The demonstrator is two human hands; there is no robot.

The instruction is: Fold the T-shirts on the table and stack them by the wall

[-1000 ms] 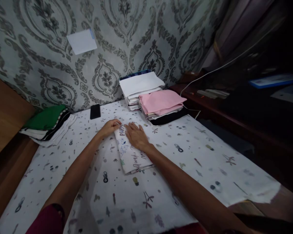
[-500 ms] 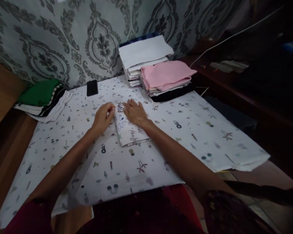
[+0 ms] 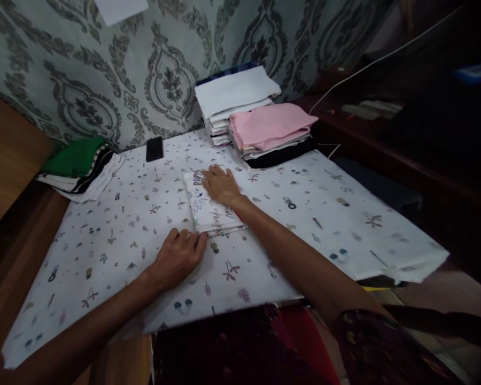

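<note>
Both of our hands are resting on the folded printed cloth [image 3: 209, 206], which is lying near the middle of the worktop [image 3: 312, 214] on a patterned white sheet. Our right hand [image 3: 221, 184] is lying flat and open, palm down, pressing on the far end of the cloth without gripping it. Our left hand [image 3: 178, 256] is sitting at the near left corner, fingers loosely curled and touching the edge; we cannot tell whether it is pinching the fabric. We are seeing the cloth as a narrow rectangle with its long axis running away from us, tilted slightly left, so its near end lies closest to the left hand. It is looking soft and thin, layered, white with scribbled lettering and small drawings. Beyond it a pink folded stack [image 3: 270, 125] is sitting beside a white folded stack [image 3: 236, 91], well apart from the hands.
</note>
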